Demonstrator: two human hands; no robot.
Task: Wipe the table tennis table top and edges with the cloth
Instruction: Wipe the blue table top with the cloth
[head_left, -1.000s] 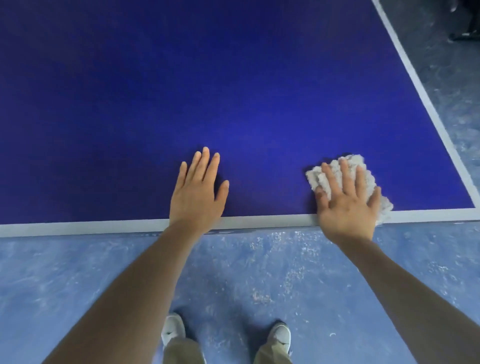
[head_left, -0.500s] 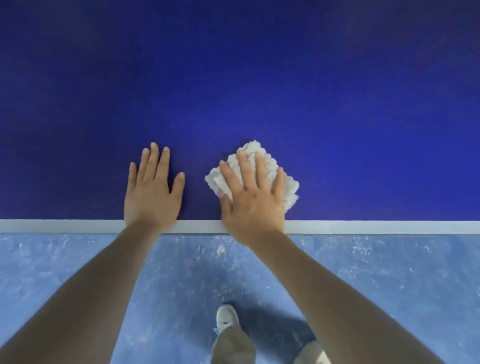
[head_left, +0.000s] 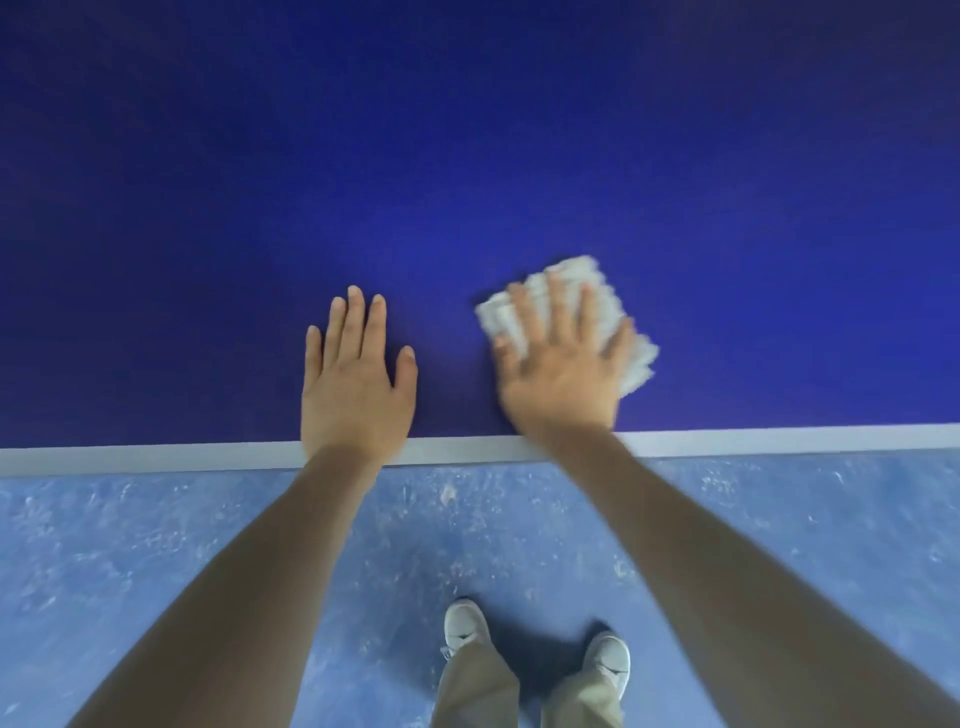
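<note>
- Hands over a dark blue table tennis table (head_left: 467, 156), seen from the person's own head looking down, with a pale blue floor (head_left: 156, 571) and two light shoes (head_left: 465, 626) below the near edge.
- Left hand (head_left: 358, 384) lies flat on the blue top, fingers straight and close together, thumb out to the side, holding nothing; its wrist crosses the white edge line (head_left: 779, 439).
- Right hand (head_left: 563, 374) presses a white, nubbly cloth (head_left: 636, 358) flat against the table top, fingers spread and laid over it rather than curled round it.
- Cloth sits on the blue surface just inside the white edge line, to the right of the left hand and near it but not touching; its far corner and right side show past the fingers.
- Change: half a second ago the cloth hand was sharp and sat closer beside the left hand; now it is blurred with motion and lies further to the right, so the stroke looks to have turned back rightward.
- Change: the left hand has kept its flat bracing pose on the top.
- Meaning for the task: wiping looks under way as back-and-forth passes along the near strip of the top; the wide blue area beyond and the edges themselves likely remain to be done.
</note>
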